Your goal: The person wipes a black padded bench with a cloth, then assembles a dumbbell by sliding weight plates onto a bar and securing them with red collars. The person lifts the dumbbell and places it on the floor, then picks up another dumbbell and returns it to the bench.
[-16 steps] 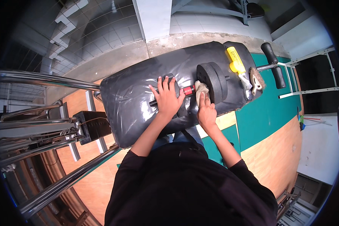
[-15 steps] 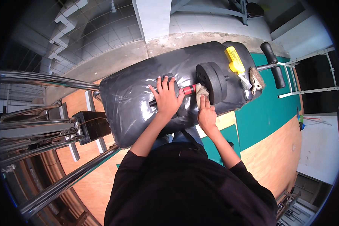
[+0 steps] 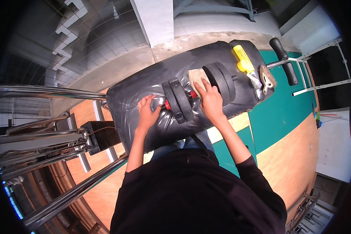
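Observation:
A dumbbell with black plates (image 3: 178,100) and red fittings lies across a black padded bench (image 3: 136,87) wrapped in clear plastic. My right hand (image 3: 211,100) holds a folded beige cloth (image 3: 197,78) against the dumbbell between its two sets of plates, fingers lying over the fabric. At the dumbbell's left end is my left hand (image 3: 146,113), its fingers apart and its thumb by the bar's tip beside the red collar. The thumb hides part of that tip.
Right of the dumbbell lie a yellow bottle (image 3: 242,58) and a brush (image 3: 266,80) with a pale handle. Black foam rollers (image 3: 283,60) stick out beyond the bench. Chrome machine bars (image 3: 46,92) stand at the left. Green matting (image 3: 277,113) covers part of the wooden floor.
My left hand has left the top of the left plates and moved to the bar's end. My right hand has shifted up with the cloth, which now spreads flatter above the handle.

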`<state>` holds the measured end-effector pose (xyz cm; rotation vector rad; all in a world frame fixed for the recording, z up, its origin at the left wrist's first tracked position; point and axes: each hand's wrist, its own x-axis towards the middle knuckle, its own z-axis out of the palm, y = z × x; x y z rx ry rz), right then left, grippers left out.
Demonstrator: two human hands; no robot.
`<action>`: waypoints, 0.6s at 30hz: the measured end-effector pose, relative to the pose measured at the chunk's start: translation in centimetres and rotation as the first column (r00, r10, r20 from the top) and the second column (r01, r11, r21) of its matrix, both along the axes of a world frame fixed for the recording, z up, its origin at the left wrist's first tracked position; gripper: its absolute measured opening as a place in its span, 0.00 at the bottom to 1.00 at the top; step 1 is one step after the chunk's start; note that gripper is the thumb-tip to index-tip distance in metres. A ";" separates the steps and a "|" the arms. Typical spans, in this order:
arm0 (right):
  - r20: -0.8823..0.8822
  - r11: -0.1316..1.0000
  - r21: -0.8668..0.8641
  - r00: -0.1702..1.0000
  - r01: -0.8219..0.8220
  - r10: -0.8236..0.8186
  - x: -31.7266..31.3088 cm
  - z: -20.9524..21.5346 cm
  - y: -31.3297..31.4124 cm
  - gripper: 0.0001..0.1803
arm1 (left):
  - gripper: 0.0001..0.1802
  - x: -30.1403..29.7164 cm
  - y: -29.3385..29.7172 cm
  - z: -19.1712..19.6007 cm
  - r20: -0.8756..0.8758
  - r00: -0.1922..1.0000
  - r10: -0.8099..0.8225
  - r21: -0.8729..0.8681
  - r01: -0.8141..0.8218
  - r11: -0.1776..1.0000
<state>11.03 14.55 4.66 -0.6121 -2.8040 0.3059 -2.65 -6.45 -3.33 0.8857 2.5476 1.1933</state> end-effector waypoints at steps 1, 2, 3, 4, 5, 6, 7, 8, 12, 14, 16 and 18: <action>0.038 0.990 0.113 0.996 -0.079 0.075 -1.0 -1.8 0.3 0.31 | 0.27 0.3 -0.6 -0.6 -0.017 1.000 -0.017 -0.061 0.016 0.998; 0.102 0.975 0.156 0.985 -0.156 0.142 -1.0 -3.3 0.1 0.32 | 0.28 0.6 -1.0 -0.9 -0.032 0.999 -0.031 -0.119 0.027 0.992; 0.168 0.953 0.194 0.965 -0.232 0.201 -0.8 -4.8 -0.2 0.32 | 0.29 0.8 -1.3 -1.2 -0.046 0.998 -0.047 -0.178 0.038 0.983; 0.132 0.953 0.248 0.981 -0.174 0.145 -0.2 -6.9 -0.8 0.32 | 0.26 1.3 -1.2 -1.3 -0.032 0.999 -0.027 -0.216 0.020 0.976; 0.147 0.948 0.250 0.976 -0.194 0.161 0.4 -7.0 -1.0 0.32 | 0.24 1.2 -1.4 -1.9 -0.031 0.999 -0.037 -0.241 0.029 0.970; 0.161 0.944 0.253 0.971 -0.212 0.175 1.1 -6.9 -1.0 0.32 | 0.23 0.9 -1.5 -2.6 -0.029 0.998 -0.049 -0.265 0.040 0.963; 0.179 0.941 0.256 0.967 -0.222 0.179 1.9 -6.9 -0.8 0.32 | 0.21 0.9 -1.4 -2.6 -0.023 0.997 -0.072 -0.288 0.062 0.956; 0.147 0.934 0.272 0.969 -0.233 0.199 2.6 -7.3 -0.8 0.31 | 0.18 1.2 -1.3 -2.6 -0.078 0.995 -0.057 -0.286 0.032 0.958; 0.089 0.898 0.360 0.967 -0.253 0.237 5.0 -9.5 -1.0 0.33 | 0.18 1.5 -1.5 -2.6 -0.097 0.988 -0.116 -0.298 0.083 0.951; 0.112 0.919 0.314 0.970 -0.239 0.214 5.9 -10.2 -1.4 0.33 | 0.17 1.7 -1.5 -2.8 -0.098 0.990 -0.105 -0.284 0.073 0.956; 0.142 0.941 0.251 0.970 -0.227 0.196 6.7 -10.6 -1.6 0.33 | 0.17 1.7 -1.4 -2.9 -0.092 0.991 -0.093 -0.278 0.064 0.958; 0.179 0.962 0.169 0.966 -0.215 0.185 7.6 -10.7 -1.8 0.34 | 0.17 1.9 -1.4 -3.0 -0.084 0.994 -0.077 -0.279 0.051 0.959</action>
